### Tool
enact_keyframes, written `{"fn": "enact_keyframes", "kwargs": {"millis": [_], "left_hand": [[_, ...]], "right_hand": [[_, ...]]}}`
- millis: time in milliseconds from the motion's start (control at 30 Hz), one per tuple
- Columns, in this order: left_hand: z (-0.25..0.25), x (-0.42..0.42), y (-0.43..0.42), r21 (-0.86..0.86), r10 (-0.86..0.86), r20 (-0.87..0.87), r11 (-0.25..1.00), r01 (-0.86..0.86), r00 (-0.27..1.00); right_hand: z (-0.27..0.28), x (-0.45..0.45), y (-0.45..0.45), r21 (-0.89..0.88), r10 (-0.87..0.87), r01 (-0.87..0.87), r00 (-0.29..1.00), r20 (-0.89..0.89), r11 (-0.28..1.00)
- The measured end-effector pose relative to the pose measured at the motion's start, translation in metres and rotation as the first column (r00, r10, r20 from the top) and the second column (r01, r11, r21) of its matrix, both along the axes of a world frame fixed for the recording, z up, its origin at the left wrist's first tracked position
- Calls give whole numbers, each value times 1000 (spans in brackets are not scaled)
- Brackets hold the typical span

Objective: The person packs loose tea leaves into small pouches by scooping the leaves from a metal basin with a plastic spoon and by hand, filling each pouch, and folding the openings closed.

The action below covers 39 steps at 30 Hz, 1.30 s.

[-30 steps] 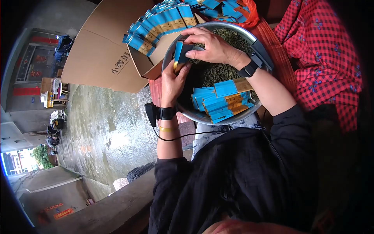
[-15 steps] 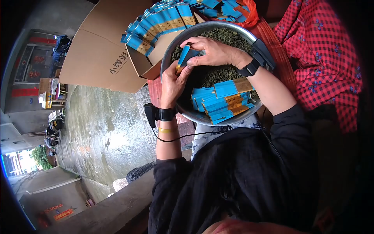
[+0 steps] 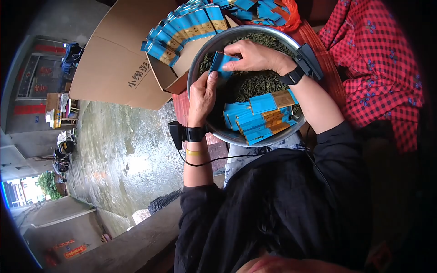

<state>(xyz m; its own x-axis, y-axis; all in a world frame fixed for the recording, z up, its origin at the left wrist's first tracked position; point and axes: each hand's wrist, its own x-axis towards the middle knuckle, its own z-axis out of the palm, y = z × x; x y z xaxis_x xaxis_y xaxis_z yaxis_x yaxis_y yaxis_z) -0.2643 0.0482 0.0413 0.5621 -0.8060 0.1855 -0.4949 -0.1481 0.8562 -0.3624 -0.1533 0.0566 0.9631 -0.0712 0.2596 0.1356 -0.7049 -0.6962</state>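
My left hand [image 3: 201,99] is closed around a small blue tea packet [image 3: 218,62], held upright over the near-left side of a metal basin [image 3: 195,59]. The thumb and fingers of my right hand [image 3: 256,57] are curled at the packet's upper right edge, with blue showing between them. Dark dried tea leaves [image 3: 255,85] lie in the basin below both hands. A pile of blue and gold packets [image 3: 261,116] rests inside the basin on the side nearest me. The fingertips of my right hand are partly hidden.
A cardboard box [image 3: 182,77] with rows of blue and gold packets [image 3: 186,27] stands beyond the basin to the left. More packets sit by a red plastic bag [image 3: 293,18]. A black device [image 3: 309,63] is on the basin's right rim. Red checked cloth [image 3: 373,59] hangs at right.
My right hand has shifted slightly to the right, and its thumb has lifted away from my left thumb. The packet has turned, showing more of its blue face.
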Motion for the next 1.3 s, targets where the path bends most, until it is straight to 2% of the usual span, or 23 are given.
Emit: {"fn": "enact_keyframes", "kwargs": {"millis": [33,67,133,200,267,333,400,433,467,600,667,733,800,867,1000,1067,1100,1200,1300], "left_hand": [[1,1,1,47,10,48,999,-13,999],[0,2,1,45,13,49,999,-16,999],[-4,4,1,34,31,22,999,-32,999],[-2,3,2,-19,48,-24,999,-48,999],[1,2,2,-70,54,-71,996,-59,996],[4,3,3,-89,43,-48,995,-47,998],[4,1,1,-151,0,-107,988,-17,994],[1,1,1,-148,14,-116,988,-31,993],[0,2,2,-145,30,-125,988,-48,992],[3,0,4,-194,51,-169,977,-84,984],[-3,8,7,-144,85,-105,984,-100,991],[-3,8,6,-174,90,-89,979,-104,992],[-3,7,6,-203,98,-75,973,-112,992],[-1,4,7,-219,136,-16,966,-136,991],[-4,7,8,-200,166,10,966,-161,986],[-1,4,5,-247,199,-47,947,-204,979],[-1,4,5,-249,198,-46,947,-203,979],[-2,5,5,-241,169,-67,954,-181,983],[1,3,6,-239,150,-48,958,-157,988]], "right_hand": [[-2,0,-1,22,-34,32,993,113,999],[0,-2,-3,21,-31,29,993,115,999],[9,-6,-5,82,-134,126,985,107,989],[-2,1,-9,137,-134,113,978,157,984],[-11,7,-9,335,-121,38,966,228,941],[-11,8,-3,367,19,-54,995,96,929],[-9,7,8,199,27,-76,971,237,977],[-8,7,14,241,63,-127,964,258,962],[-7,7,17,290,55,-109,981,188,951],[-7,7,25,228,-12,-38,977,211,973],[-3,3,28,199,-37,-5,978,207,980],[0,1,31,33,-70,65,977,203,997],[-3,4,31,73,-50,38,984,172,997],[-15,10,32,240,-22,-44,964,266,970],[-12,9,34,202,-37,-31,945,324,979],[-10,8,33,115,-131,97,928,349,989],[-10,7,33,114,-131,97,928,350,989],[-10,8,33,127,-122,82,929,348,988],[-9,10,34,225,-97,10,921,378,974]]}}
